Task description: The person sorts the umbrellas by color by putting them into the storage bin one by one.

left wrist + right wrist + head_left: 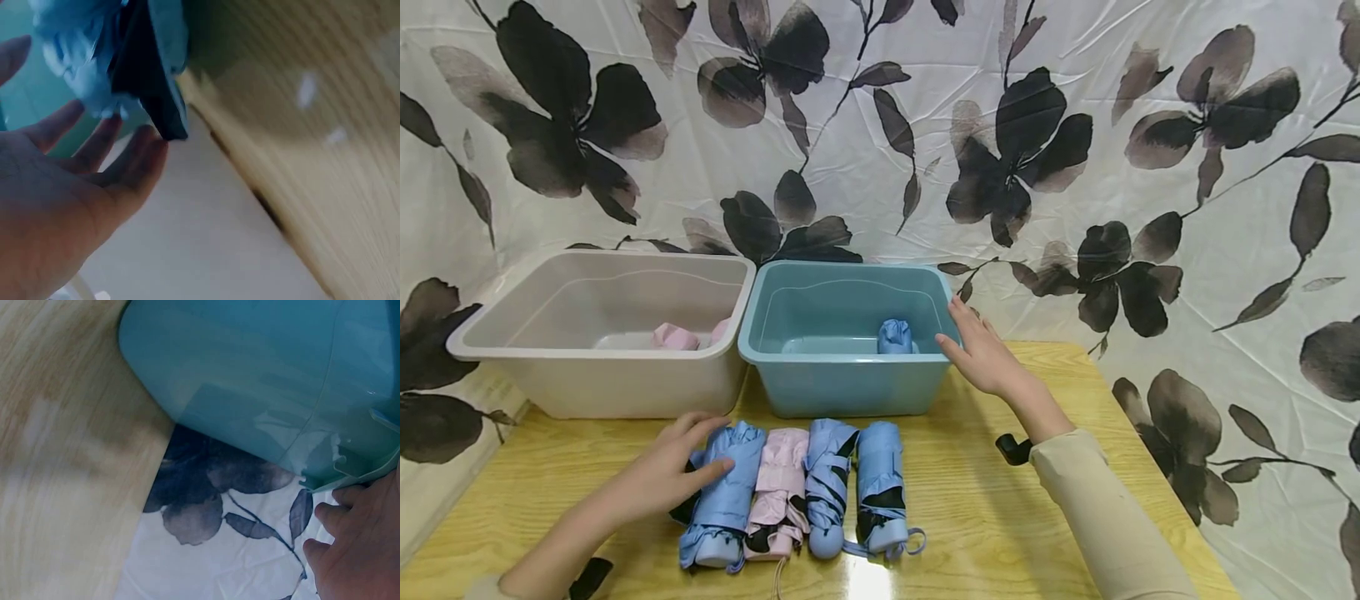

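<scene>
Left hand (677, 462)'s loose over left umbrella (727, 487), right hand (988, 354)'s spread at blue tub (850, 387), neither gripping; sloppy grab could bump pink umbrella (780, 475) imo.

Gleaming away, the desk (970, 500): glossy wood grain! | Teal bin (850, 387), off-white bin (632, 387): smooth, shiny plastic | Folded umbrellas (784, 471) showed crinkled, thin cloth | Backdrop (880, 187) hung creased, faintly glossy

Plain beige right sleeve (1112, 521), beige left cuff (481, 589), small black wrist cameras (1014, 450)
</scene>
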Demonstrator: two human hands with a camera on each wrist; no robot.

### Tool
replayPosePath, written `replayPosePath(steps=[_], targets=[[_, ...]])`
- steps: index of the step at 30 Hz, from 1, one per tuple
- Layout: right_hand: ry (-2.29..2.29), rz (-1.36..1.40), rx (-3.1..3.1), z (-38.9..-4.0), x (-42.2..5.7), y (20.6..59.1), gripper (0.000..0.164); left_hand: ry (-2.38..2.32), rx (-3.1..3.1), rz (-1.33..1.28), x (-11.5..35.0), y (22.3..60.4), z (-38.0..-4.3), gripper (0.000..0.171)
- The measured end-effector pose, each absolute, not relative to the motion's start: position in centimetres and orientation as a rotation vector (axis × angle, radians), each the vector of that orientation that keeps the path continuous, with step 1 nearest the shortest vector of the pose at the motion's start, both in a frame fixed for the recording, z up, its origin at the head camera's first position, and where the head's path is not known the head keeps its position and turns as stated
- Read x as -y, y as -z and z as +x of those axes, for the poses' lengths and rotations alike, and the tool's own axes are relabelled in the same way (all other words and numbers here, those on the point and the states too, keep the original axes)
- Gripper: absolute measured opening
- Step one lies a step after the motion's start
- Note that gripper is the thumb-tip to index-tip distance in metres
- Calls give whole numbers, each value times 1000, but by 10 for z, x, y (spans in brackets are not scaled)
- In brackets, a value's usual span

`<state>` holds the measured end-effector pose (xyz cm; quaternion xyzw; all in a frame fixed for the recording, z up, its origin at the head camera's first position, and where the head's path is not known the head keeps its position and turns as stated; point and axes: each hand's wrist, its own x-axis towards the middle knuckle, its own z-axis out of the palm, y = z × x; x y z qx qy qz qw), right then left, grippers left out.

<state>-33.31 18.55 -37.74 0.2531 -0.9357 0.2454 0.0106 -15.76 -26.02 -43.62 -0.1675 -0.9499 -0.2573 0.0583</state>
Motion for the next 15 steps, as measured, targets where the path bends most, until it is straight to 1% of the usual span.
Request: replayPosePath(steps=[9, 15], targets=[[-761, 793, 2908, -333, -185, 379, 75, 758, 3021, -462, 249, 444, -167, 87], [-779, 796, 2895, -333, -187, 380, 75, 821, 3038, -449, 245, 450, -173, 91]])
